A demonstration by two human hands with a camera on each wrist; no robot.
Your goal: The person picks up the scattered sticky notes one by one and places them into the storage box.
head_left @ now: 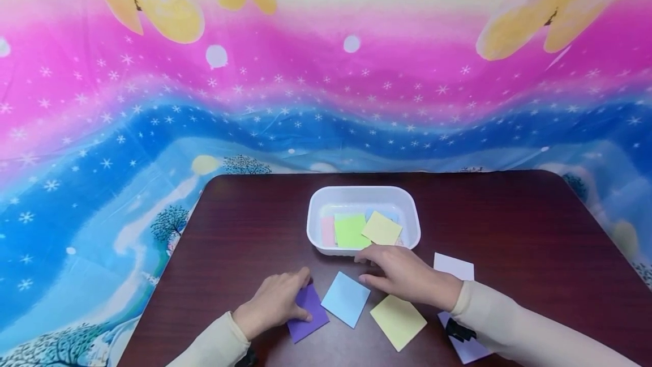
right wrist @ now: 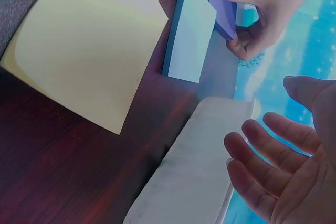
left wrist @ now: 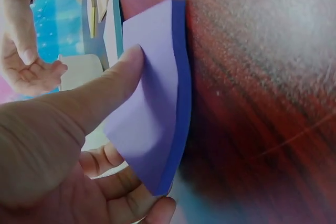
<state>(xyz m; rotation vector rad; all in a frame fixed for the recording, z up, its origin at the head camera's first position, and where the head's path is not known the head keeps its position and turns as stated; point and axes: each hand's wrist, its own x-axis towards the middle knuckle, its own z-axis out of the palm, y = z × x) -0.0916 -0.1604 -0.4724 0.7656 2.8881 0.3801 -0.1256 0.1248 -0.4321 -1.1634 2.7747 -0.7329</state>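
Observation:
My left hand (head_left: 270, 303) grips a purple sticky-note pad (left wrist: 149, 82), its thumb across the top face and the fingers around the far edge. Near the front rim of a white plastic basin (head_left: 364, 197), my right hand (head_left: 407, 276) is held with loosely bent fingers and nothing in them. Between the hands a light blue sticky-note pad (head_left: 346, 300) lies on the table. Below the right hand is a pale yellow pad (head_left: 399, 324). Inside the basin rest a green pad (head_left: 350, 228), a yellow pad (head_left: 383, 227) and a pink one (head_left: 328, 232), with a blue one partly covered.
A white pad (head_left: 453, 265) lies beyond the right forearm, and a lavender pad (head_left: 470, 351) is partly hidden under that sleeve. The dark wooden table (head_left: 244, 225) ends at a back edge against a colourful printed cloth (head_left: 326, 84).

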